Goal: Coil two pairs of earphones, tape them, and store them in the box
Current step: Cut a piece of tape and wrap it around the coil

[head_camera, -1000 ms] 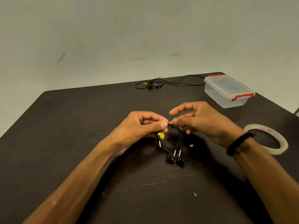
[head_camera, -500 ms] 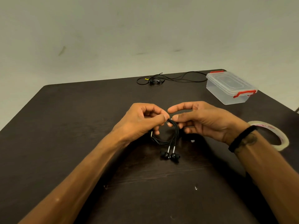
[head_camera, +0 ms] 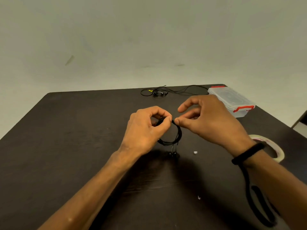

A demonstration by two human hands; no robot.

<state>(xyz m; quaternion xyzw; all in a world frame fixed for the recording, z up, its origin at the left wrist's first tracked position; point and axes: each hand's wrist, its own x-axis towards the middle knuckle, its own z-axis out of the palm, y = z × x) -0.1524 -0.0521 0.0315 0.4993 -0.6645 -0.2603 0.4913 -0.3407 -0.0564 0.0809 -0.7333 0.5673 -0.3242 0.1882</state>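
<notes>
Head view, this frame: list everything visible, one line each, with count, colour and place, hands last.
Table: one, dark brown, fills the lower frame.
Coiled earphones: one pair, black, held above table centre, buds hanging down.
Loose earphones: one pair, black with a yellow tag, uncoiled at the far edge.
Box: one, clear with red clasps, lid on, far right corner.
Tape roll: one, clear, flat on the table at right, partly behind the right wrist.
White scraps: two, small, on the table near centre.
Wristband: one, black, right wrist.
Left hand: pinches the coil's top.
Right hand: pinches the coil beside it.
</notes>
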